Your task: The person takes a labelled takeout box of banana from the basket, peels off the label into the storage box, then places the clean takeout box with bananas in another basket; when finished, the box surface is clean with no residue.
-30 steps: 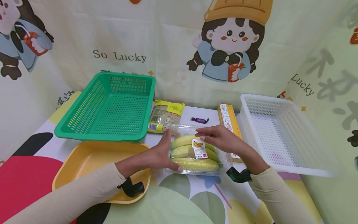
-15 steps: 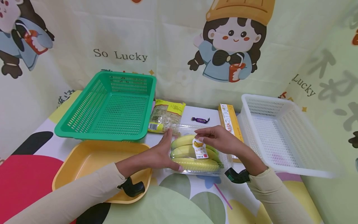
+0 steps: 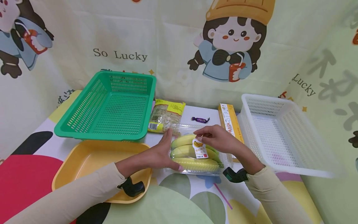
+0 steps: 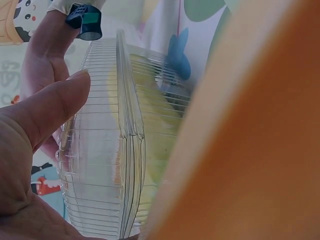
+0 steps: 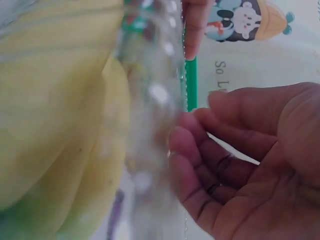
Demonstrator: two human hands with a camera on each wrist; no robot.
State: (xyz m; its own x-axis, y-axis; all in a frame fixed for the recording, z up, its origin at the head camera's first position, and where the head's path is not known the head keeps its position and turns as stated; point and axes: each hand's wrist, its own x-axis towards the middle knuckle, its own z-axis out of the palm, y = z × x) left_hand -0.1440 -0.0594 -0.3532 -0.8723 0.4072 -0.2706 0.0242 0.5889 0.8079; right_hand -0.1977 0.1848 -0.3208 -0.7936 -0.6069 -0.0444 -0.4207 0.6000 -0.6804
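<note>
Bananas [image 3: 193, 151] lie inside a clear plastic clamshell box [image 3: 195, 171] with a white banana label [image 3: 199, 150] on its lid. My left hand [image 3: 159, 155] spans the box's left side and grips it, thumb at the near corner and fingers towards the back. Over the lid, my right hand [image 3: 218, 138] touches the top with bent fingertips by the upper edge of the label. In the right wrist view, these fingertips [image 5: 182, 145] meet the lid, and the thumb stands off it. The left wrist view shows the box's ribbed side [image 4: 95, 150] beside the left thumb [image 4: 60, 102].
A green basket [image 3: 105, 137] stands back left, with an orange basin [image 3: 112, 146] in front of it. Behind the box lie a yellow-and-clear food packet [image 3: 165, 115] and a purple-wrapped candy [image 3: 200, 120]. A pasta box [image 3: 231, 121] leans by a white basket [image 3: 296, 169] at right.
My right hand's fingers have bent more and drawn slightly left, near the label's top edge. The left hand and the box have stayed in place.
</note>
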